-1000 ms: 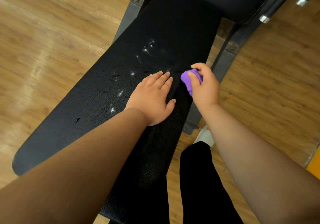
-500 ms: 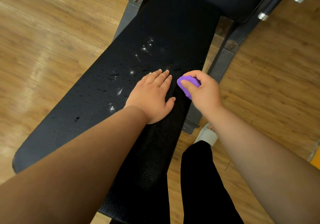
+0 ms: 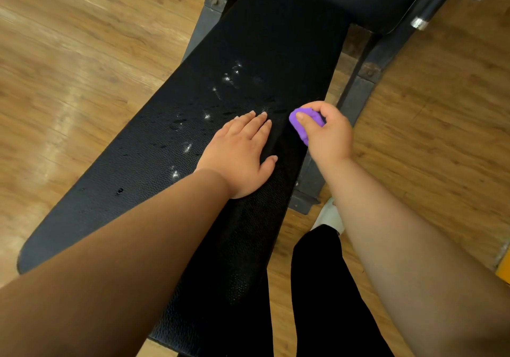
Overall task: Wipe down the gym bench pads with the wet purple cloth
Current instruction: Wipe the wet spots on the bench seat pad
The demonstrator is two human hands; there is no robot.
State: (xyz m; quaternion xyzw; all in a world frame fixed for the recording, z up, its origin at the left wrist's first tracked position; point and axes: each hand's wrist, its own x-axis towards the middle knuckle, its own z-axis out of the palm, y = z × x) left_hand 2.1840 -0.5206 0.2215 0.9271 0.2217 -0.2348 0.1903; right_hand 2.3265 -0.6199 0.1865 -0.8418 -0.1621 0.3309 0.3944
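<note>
Here the cloth (image 3: pixel 302 125) is at the pad's (image 3: pixel 154 163) right edge, with droplet-speckled pad stretching open to the left and ahead. The left hand (image 3: pixel 242 152) lies flat on the pad, fingers straight. The right hand's (image 3: pixel 328 133) grip is curled round the bunched cloth.

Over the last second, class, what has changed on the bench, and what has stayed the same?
The right hand, gripping the purple cloth, rubbed a short stroke toward the person and back along the right edge of the bench pad. The left hand stayed flat on it, and the wet spots remain.
</note>
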